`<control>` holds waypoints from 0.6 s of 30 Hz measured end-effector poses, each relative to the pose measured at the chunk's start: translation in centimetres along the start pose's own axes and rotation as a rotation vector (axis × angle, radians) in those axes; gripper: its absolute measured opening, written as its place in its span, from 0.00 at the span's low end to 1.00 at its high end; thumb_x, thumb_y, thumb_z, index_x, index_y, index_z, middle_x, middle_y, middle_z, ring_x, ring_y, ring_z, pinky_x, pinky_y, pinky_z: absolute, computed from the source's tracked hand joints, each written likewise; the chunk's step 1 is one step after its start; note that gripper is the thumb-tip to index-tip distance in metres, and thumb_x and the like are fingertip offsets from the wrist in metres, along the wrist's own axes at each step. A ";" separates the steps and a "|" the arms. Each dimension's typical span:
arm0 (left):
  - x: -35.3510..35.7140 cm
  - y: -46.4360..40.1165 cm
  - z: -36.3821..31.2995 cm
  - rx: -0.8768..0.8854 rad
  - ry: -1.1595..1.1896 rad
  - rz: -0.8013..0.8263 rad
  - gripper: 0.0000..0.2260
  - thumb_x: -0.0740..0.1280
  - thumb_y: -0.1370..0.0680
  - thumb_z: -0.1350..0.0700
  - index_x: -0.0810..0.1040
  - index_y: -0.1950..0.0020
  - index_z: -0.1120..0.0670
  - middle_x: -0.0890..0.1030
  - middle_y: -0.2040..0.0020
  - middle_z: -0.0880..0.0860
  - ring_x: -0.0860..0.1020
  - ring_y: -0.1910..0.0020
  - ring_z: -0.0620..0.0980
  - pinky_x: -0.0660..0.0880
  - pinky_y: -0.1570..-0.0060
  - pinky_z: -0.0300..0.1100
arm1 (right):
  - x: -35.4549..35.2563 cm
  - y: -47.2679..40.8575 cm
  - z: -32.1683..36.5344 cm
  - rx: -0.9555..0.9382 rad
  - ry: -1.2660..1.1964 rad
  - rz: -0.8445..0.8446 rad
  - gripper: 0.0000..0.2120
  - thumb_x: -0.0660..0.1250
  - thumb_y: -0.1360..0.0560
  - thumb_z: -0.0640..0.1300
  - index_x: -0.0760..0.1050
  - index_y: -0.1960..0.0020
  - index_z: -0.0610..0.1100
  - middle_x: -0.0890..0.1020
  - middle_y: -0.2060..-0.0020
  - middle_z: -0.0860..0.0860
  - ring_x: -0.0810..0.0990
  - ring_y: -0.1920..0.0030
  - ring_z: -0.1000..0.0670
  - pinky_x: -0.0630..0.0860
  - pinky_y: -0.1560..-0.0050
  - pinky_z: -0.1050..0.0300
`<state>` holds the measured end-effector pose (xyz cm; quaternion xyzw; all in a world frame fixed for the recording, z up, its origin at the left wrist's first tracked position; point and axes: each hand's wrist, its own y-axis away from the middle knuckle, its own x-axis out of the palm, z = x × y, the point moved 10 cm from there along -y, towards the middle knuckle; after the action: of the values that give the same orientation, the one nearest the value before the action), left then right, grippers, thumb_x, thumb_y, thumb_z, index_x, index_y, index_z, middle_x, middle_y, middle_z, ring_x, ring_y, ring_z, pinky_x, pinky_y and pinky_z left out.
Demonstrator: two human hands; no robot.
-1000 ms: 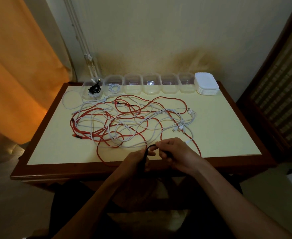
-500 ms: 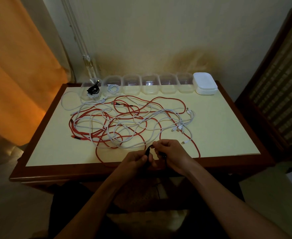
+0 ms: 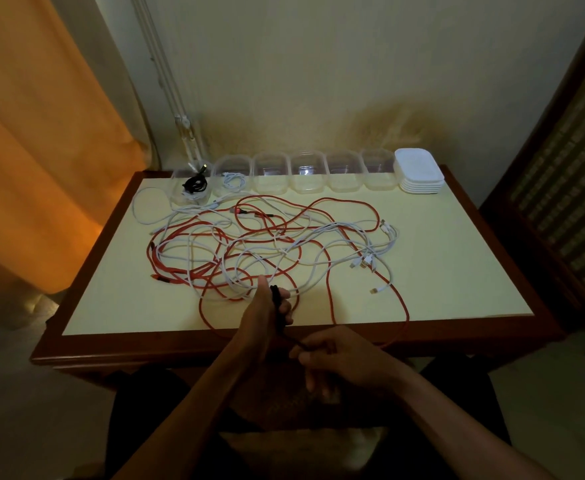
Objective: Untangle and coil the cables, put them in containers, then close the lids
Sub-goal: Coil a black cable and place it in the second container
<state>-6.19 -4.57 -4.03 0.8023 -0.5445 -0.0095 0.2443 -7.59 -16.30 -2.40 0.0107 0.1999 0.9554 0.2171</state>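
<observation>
The left hand [image 3: 267, 317] held a small coil of black cable [image 3: 276, 299] wound around its fingers, while the right hand [image 3: 339, 358], just beside and nearer the body, pinched the cable's free tail. Beyond both hands a tangle of red and white cables [image 3: 267, 244] sprawled over the tabletop [image 3: 457, 271]. Farther still stood a row of clear containers [image 3: 306, 171]; the two far left of the hands held coiled cables (none lidded), four looked empty. The lids [image 3: 419, 171] sat stacked far right. By my judgement, most work remained.

Clear plastic containers [image 3: 271, 173] on matt, wood-framed table [image 3: 457, 271].
</observation>
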 end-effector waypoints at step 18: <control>3.6 1.9 0.7 0.132 -0.358 0.303 0.16 0.53 0.15 0.53 0.72 0.59 0.57 0.68 0.70 0.47 0.68 0.70 0.45 0.70 0.61 0.43 | -8.4 -1.4 1.3 -0.019 -0.352 -0.425 0.14 0.61 0.18 0.46 0.82 0.53 0.40 0.70 0.74 0.49 0.60 0.76 0.51 0.53 0.73 0.57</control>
<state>-6.60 -8.61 -2.98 0.7112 -0.6927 -0.0795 0.0896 0.74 -18.23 -1.17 0.1322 0.1480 0.8737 0.4442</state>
